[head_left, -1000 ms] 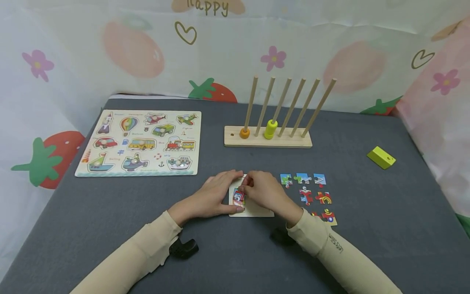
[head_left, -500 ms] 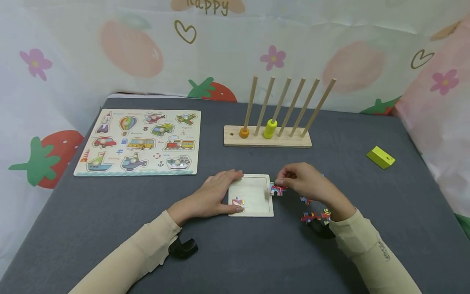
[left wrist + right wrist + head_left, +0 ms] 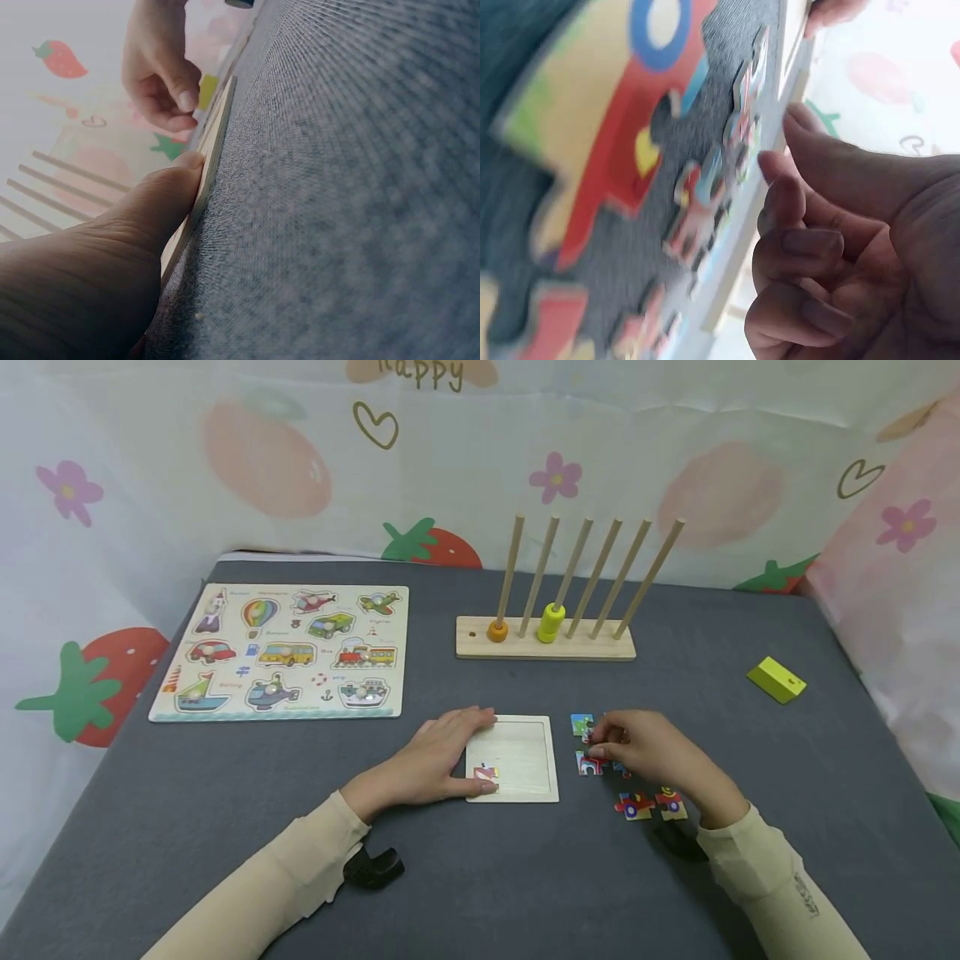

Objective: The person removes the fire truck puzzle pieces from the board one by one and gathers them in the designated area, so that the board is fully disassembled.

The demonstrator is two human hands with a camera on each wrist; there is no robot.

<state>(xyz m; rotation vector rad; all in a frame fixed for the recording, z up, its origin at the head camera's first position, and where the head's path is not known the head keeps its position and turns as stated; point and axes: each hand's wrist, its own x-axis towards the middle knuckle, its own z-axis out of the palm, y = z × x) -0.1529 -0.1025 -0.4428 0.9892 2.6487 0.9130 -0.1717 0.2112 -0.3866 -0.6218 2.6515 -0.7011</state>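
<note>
My left hand [image 3: 427, 762] lies at the left side of a square wooden puzzle frame [image 3: 522, 752], thumb and fingers spread along it. In the left wrist view, the thumb [image 3: 171, 196] presses its edge. One jigsaw piece [image 3: 485, 772] sits in the frame's lower left corner. To the right, my right hand [image 3: 651, 745] hovers over loose jigsaw pieces, its fingertips right above a red-and-white piece [image 3: 589, 765]. The right wrist view shows a gap between thumb and index finger, with nothing held and the other fingers loosely curled. This hand hides some pieces behind it.
Two more pieces, a wheel piece [image 3: 636, 807] and its neighbour [image 3: 671, 803], lie nearer the front. At the back stand a wooden peg rack [image 3: 546, 647] with beads and, left of it, a vehicle puzzle board [image 3: 307, 672]. A yellow-green block [image 3: 777, 680] rests far right.
My right hand has carried the red-and-white jigsaw piece rightward out of the frame and let it go on the table among the others. The left hand has stayed in place.
</note>
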